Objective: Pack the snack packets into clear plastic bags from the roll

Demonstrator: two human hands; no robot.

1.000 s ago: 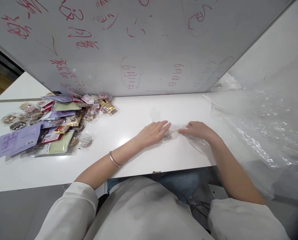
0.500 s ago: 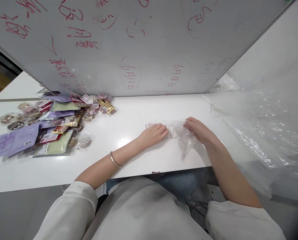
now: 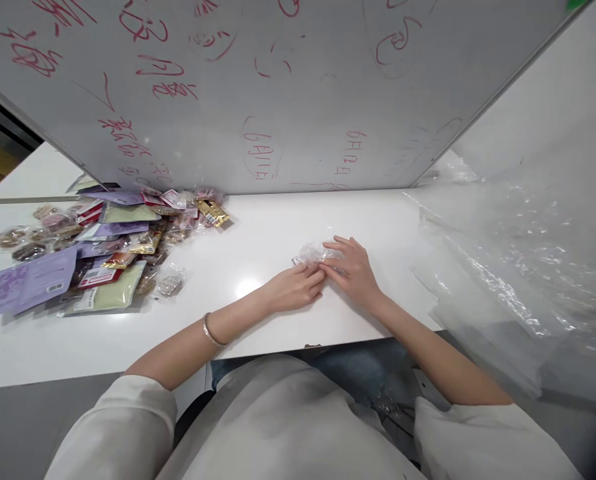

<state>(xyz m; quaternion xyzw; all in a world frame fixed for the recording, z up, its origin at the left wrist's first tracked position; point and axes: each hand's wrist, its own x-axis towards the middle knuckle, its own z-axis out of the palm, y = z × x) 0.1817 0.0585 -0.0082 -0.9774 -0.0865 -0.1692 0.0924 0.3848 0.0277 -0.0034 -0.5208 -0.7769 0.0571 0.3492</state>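
A small bundle of crumpled clear plastic wrap (image 3: 314, 252) lies on the white table in front of me; what is inside it I cannot make out. My left hand (image 3: 297, 287), with a bracelet on its wrist, has its fingers curled at the near edge of the bundle, gripping it. From the right, my right hand (image 3: 353, 270) meets it, thumb and fingers around the plastic's right side. The fingertips of both hands nearly touch, and they hide part of the wrap.
On the left of the white table (image 3: 258, 227) is a pile of packaged goods, with a purple pouch (image 3: 31, 280) and a small clear packet (image 3: 169, 285) at its edge. A whiteboard (image 3: 298, 100) with red writing stands behind. Loose clear plastic sheeting (image 3: 508, 300) spreads along the right.
My right hand has moved left, bringing the loose plastic over onto the bundle. My left hand has shifted slightly nearer to me and left. The pile looks the same.
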